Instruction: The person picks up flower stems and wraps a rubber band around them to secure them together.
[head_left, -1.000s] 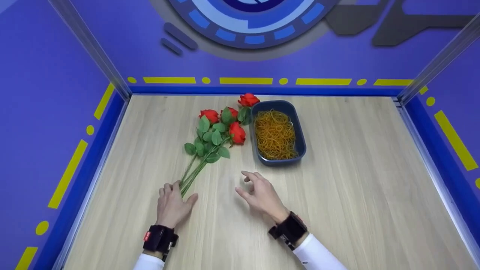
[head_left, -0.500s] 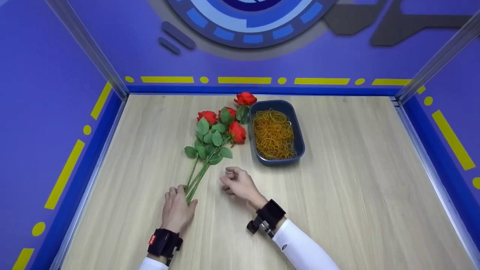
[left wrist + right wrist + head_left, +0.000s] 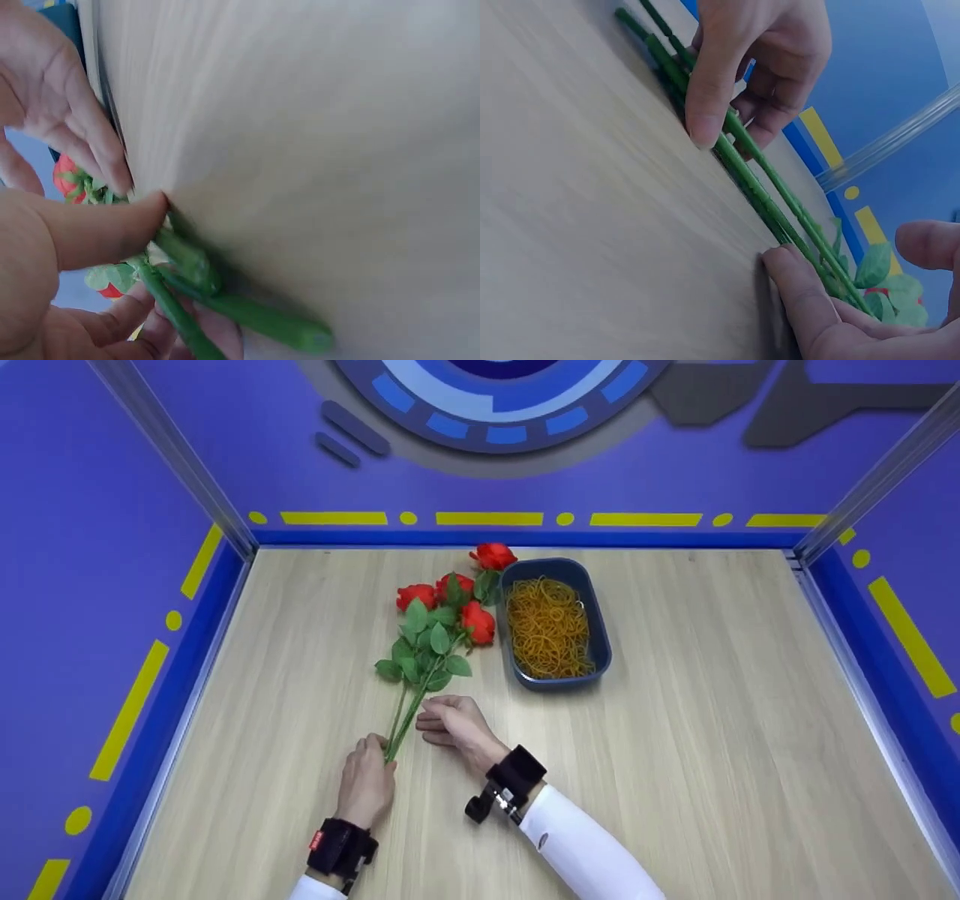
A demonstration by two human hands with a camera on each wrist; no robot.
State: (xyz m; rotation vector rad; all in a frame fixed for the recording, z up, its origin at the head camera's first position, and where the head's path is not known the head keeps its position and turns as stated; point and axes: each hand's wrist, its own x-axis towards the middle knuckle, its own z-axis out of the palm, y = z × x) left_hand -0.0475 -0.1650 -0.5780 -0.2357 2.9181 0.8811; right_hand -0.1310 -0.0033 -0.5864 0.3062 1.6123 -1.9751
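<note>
Several red roses (image 3: 478,624) with green leaves lie as a loose bunch on the table, blooms away from me. My left hand (image 3: 366,784) pinches their stems (image 3: 761,191) near the lower ends, thumb on one side and fingers on the other. Cut stem ends (image 3: 300,334) stick out past that thumb in the left wrist view. Just right of the stems, my right hand (image 3: 459,729) has its fingers extended toward them. In the right wrist view its fingertip (image 3: 784,259) is right at the stems, below the leaves.
A dark blue rectangular container (image 3: 602,641) of tangled yellow-brown rubber bands (image 3: 549,630) stands right beside the blooms. Blue panels (image 3: 480,495) with yellow marks wall the wooden table (image 3: 712,735) at the back and both sides.
My right hand has moved left to the stems, its fingers straightening. My left hand has shifted slightly right and taken hold of the stems, which have swung a little more upright in the head view.
</note>
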